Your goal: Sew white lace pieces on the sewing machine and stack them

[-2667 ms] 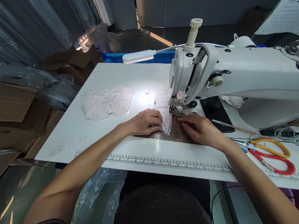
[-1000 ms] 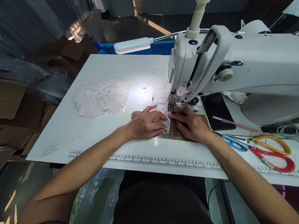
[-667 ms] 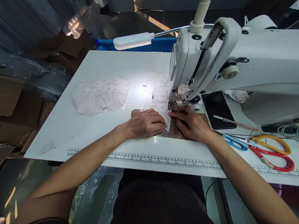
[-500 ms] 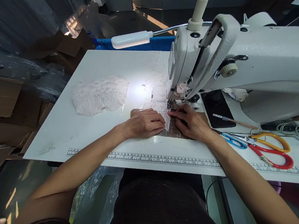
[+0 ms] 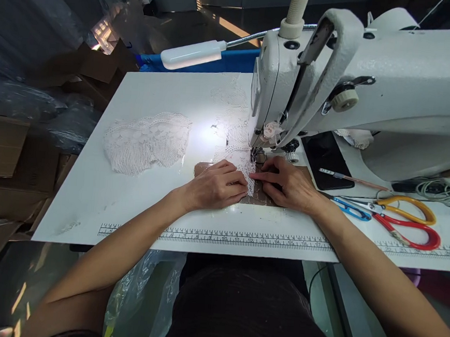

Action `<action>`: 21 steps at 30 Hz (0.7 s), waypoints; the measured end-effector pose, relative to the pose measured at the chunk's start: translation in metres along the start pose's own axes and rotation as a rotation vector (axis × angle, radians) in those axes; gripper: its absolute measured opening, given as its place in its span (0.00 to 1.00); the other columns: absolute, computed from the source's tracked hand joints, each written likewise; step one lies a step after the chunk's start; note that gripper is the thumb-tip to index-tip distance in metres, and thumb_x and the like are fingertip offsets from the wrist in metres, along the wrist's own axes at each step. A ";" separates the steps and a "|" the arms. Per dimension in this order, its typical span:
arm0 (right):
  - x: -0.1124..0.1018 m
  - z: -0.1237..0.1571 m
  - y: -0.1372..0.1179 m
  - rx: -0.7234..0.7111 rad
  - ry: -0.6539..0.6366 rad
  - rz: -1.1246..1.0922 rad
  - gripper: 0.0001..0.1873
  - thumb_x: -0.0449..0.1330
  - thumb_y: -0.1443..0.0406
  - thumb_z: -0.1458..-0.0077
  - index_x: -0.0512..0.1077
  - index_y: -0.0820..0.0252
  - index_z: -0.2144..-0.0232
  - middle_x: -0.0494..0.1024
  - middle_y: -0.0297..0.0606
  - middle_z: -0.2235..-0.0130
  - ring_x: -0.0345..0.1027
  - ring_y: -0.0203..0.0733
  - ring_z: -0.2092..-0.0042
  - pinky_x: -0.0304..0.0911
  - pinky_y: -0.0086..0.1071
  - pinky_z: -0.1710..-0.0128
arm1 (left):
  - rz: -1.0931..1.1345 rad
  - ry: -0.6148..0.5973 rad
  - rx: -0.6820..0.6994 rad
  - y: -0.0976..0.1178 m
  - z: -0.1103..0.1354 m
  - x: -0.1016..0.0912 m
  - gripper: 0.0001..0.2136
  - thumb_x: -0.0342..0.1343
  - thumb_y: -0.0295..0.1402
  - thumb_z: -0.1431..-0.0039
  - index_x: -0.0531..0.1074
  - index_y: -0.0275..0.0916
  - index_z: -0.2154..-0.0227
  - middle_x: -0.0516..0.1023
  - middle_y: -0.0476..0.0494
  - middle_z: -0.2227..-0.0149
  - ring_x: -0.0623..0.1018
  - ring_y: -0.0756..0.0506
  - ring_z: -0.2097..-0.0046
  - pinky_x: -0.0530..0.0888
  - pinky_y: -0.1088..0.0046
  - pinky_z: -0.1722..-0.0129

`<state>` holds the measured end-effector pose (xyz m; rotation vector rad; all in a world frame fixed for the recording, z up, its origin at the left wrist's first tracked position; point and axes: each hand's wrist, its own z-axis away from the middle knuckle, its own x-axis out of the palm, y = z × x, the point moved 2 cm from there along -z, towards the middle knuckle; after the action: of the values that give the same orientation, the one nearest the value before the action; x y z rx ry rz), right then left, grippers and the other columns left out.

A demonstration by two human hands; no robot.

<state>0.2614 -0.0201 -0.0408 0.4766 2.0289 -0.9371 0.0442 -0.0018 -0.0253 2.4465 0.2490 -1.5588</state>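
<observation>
White lace (image 5: 246,166) runs under the presser foot (image 5: 255,153) of a white sewing machine (image 5: 272,84). My left hand (image 5: 219,187) rests palm down to the left of the strip, fingers bent and pressed together, their tips holding its near end. From the other side, my right hand (image 5: 286,182) pinches the lace's right edge close to the foot; the exact grip of its fingertips is partly hidden. Beneath both hands is a brown plate (image 5: 265,196). More lace lies behind the needle, partly washed out by glare.
A gathered white lace piece (image 5: 147,144) lies on the table's left. On the right are a black phone (image 5: 327,161), a brush-like stick (image 5: 349,178), blue-handled snips (image 5: 352,208) and scissors (image 5: 411,230) with red and yellow handles. A lamp (image 5: 193,54) hangs above the back edge.
The whole view has shifted slightly. My right index finger is drawn a little nearer to me along the lace edge, farther from the foot. My left hand stays nearly in place.
</observation>
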 end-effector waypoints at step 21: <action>0.004 0.002 -0.002 0.027 -0.044 0.134 0.17 0.55 0.65 0.39 0.77 0.55 0.50 0.71 0.47 0.54 0.67 0.49 0.53 0.68 0.46 0.53 | -0.053 -0.070 -0.081 0.013 -0.008 -0.005 0.11 0.53 0.36 0.41 0.79 0.37 0.70 0.80 0.41 0.65 0.76 0.43 0.65 0.70 0.59 0.55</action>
<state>0.2589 -0.0234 -0.0440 0.5940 1.9222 -0.8871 0.0525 -0.0120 -0.0166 2.3380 0.3602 -1.6194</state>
